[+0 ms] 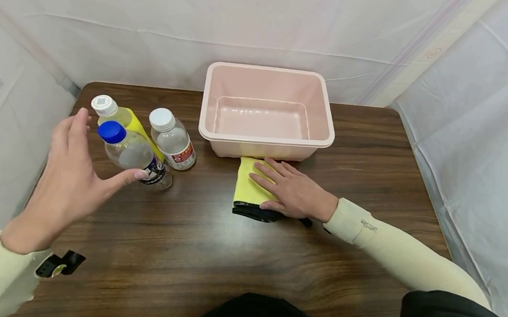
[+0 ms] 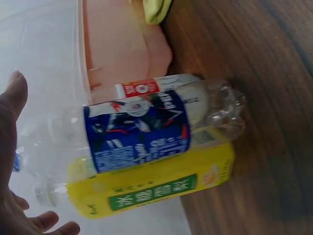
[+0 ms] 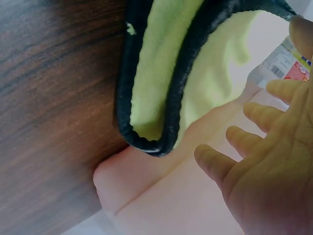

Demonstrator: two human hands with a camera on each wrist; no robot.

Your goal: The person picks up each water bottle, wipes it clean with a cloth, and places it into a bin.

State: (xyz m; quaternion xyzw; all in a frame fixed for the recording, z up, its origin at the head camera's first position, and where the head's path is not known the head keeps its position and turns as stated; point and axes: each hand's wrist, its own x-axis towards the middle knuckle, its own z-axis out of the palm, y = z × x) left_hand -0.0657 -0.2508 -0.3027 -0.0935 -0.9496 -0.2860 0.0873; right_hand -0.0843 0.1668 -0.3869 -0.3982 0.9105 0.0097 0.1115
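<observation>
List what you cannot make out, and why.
Head: base of the yellow-labelled bottle, behind the blue-capped bottle.
Head: part of the yellow cloth, behind the right hand.
Left wrist: much of the red-labelled bottle, behind the blue-capped bottle.
Left wrist: part of the left hand, past the left edge.

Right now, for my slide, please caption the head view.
Left hand spread beside three bottles; right hand over a folded yellow cloth before a pink bin.

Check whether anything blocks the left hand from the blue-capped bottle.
Nothing visible stands between the left hand and the blue-capped bottle. The yellow-labelled bottle stands close behind it and the red-labelled bottle to its right in the head view, neither in between.
</observation>
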